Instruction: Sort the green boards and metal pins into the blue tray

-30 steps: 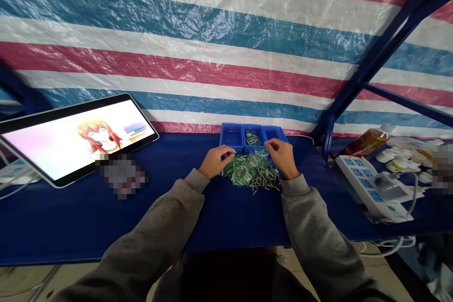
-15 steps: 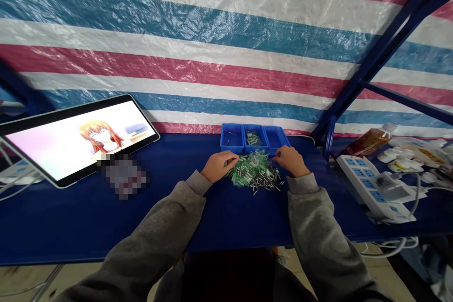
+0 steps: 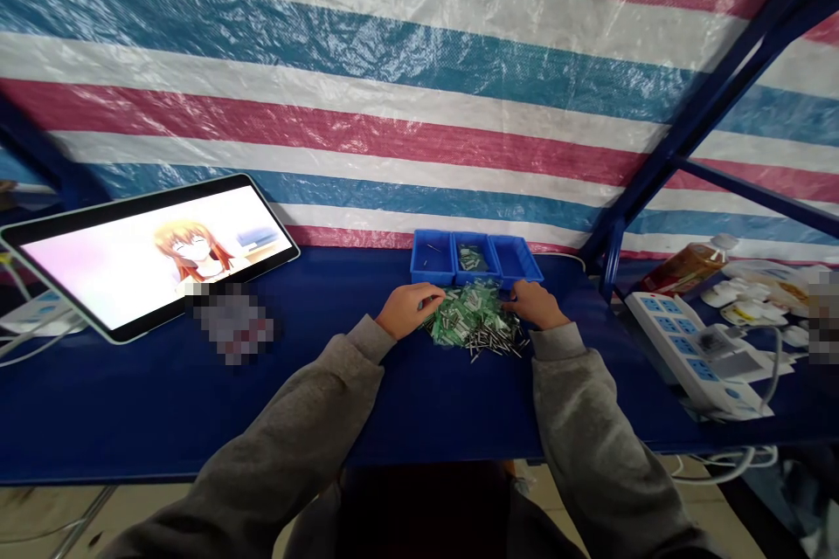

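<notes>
small loose parts, green pieces and dark metal pins together, lie heaped between the left hand and the right hand, probably so that both reach them equally. the left thumb and fingers are drawn together at the heap's near side; the right fingers curl down beside it; whether either hand grips a part cannot be told. three blue bins stand just beyond both hands, seemingly kept within short reach.
</notes>
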